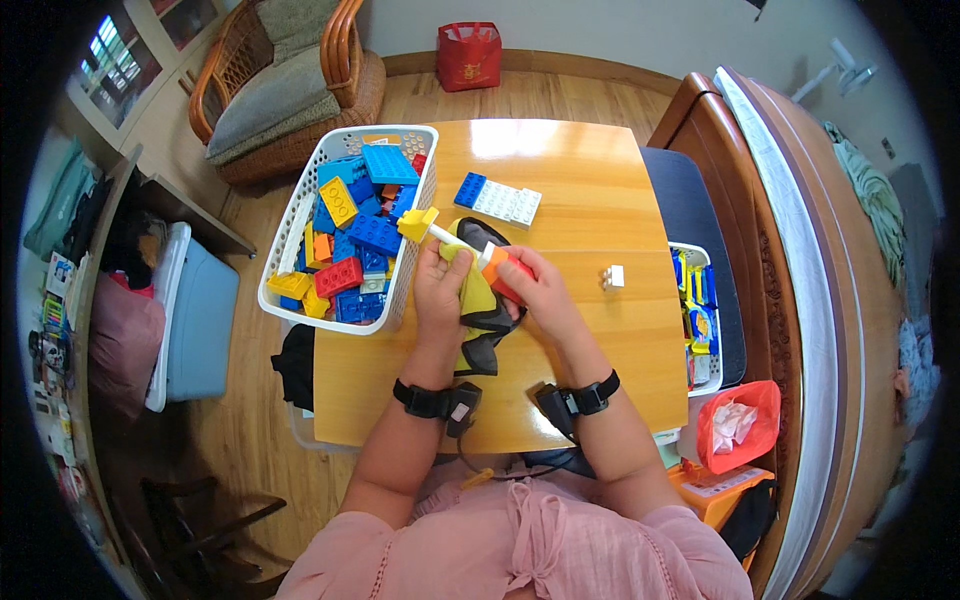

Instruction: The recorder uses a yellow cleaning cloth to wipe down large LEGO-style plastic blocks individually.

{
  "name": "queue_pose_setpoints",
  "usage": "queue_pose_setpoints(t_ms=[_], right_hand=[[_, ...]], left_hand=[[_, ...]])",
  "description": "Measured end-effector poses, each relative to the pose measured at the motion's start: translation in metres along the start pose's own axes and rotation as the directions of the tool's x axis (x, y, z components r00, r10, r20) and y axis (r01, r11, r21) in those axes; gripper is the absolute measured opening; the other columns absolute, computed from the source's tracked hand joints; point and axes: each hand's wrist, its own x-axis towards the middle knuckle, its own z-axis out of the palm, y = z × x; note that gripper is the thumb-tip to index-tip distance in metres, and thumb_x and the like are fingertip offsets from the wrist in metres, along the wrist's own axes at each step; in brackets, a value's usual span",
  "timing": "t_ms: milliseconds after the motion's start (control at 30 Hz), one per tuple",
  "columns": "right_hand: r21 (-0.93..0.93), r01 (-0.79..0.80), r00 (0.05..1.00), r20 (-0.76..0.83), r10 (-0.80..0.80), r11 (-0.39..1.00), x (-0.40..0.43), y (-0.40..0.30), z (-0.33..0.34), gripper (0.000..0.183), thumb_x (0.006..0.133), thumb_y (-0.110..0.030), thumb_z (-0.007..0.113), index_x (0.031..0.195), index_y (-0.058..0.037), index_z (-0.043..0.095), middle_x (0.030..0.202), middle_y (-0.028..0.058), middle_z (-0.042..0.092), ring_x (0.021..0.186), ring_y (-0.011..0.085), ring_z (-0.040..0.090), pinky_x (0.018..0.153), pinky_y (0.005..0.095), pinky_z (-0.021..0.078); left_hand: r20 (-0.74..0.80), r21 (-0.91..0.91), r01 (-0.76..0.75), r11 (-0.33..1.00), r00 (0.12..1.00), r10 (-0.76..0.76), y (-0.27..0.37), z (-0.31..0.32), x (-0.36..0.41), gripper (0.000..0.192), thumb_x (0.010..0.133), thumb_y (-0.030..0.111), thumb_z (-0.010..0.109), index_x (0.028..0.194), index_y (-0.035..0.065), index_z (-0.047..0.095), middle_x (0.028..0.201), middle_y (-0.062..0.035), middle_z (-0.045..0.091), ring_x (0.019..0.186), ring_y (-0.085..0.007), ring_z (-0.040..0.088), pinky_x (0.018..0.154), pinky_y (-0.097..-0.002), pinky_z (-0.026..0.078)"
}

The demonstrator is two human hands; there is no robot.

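Observation:
My right hand (541, 285) grips the red and orange end of a toy piece (495, 264) with a white band. From this end a white rod slants up to the left, with a yellow block (417, 224) at its tip. My left hand (441, 279) pinches a yellow-green and grey cloth (478, 294) against the rod. The cloth hangs down over the wooden table (600, 360), its darker part behind my hands. Beyond them lies a flat assembly of white and blue toy bricks (504, 201). A small white brick (613, 277) sits to the right.
A white perforated basket (273, 296) full of coloured toy bricks stands at the table's left. Right of the table are another basket (705, 388) with packets and a red-lined bin (761, 420). A wicker armchair (352, 82) and a red bag (469, 60) stand beyond.

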Motion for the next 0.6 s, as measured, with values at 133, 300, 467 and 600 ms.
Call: queue_pose_setpoints(t_ms=[133, 300, 467, 600], right_hand=[[0.313, -0.220, 0.975, 0.054, 0.213, 0.924, -0.002, -0.002, 0.002, 0.041, 0.100, -0.044, 0.052, 0.094, -0.0033, 0.061, 0.059, 0.0034, 0.054, 0.040, 0.0109, 0.045, 0.039, 0.0231, 0.0339], [0.516, -0.368, 0.927, 0.265, 0.265, 0.773, -0.003, -0.007, -0.012, 0.045, 0.098, -0.047, 0.051, 0.096, -0.0036, 0.061, 0.057, 0.0051, 0.056, 0.040, 0.0124, 0.046, 0.041, 0.0227, 0.0368], [0.163, -0.054, 0.995, -0.071, 0.066, 0.985, 0.001, -0.013, -0.026, 0.030, 0.093, -0.032, 0.064, 0.099, -0.0032, 0.066, 0.069, 0.0033, 0.062, 0.052, 0.0085, 0.053, 0.048, 0.0215, 0.0406], [-0.052, 0.027, 0.995, -0.099, -0.032, 0.998, -0.003, -0.024, -0.027, 0.034, 0.081, -0.011, 0.077, 0.112, -0.0031, 0.067, 0.086, 0.0013, 0.063, 0.072, 0.0082, 0.058, 0.065, 0.0209, 0.0472]], left_hand=[[0.031, -0.001, -0.023, 1.000, 0.999, 0.023, 0.001, 0.001, -0.003, 0.029, 0.095, 0.003, 0.061, 0.122, 0.0000, 0.050, 0.110, -0.0105, 0.065, 0.094, -0.0149, 0.064, 0.083, -0.0279, 0.053], [-0.056, 0.036, -0.081, 0.996, 0.995, 0.083, -0.002, -0.002, -0.003, 0.024, 0.096, 0.003, 0.060, 0.118, 0.0001, 0.051, 0.107, -0.0104, 0.065, 0.091, -0.0137, 0.065, 0.080, -0.0271, 0.053], [-0.133, -0.025, -0.022, 0.999, 0.991, 0.018, 0.011, 0.003, 0.001, 0.030, 0.106, 0.030, 0.044, 0.127, 0.0080, 0.048, 0.110, -0.0092, 0.062, 0.093, -0.0207, 0.067, 0.072, -0.0346, 0.058], [-0.147, -0.170, 0.036, 0.985, 0.987, -0.061, 0.024, 0.009, -0.005, 0.036, 0.106, 0.027, 0.045, 0.135, 0.0051, 0.044, 0.111, -0.0106, 0.061, 0.093, -0.0213, 0.066, 0.076, -0.0309, 0.057]])
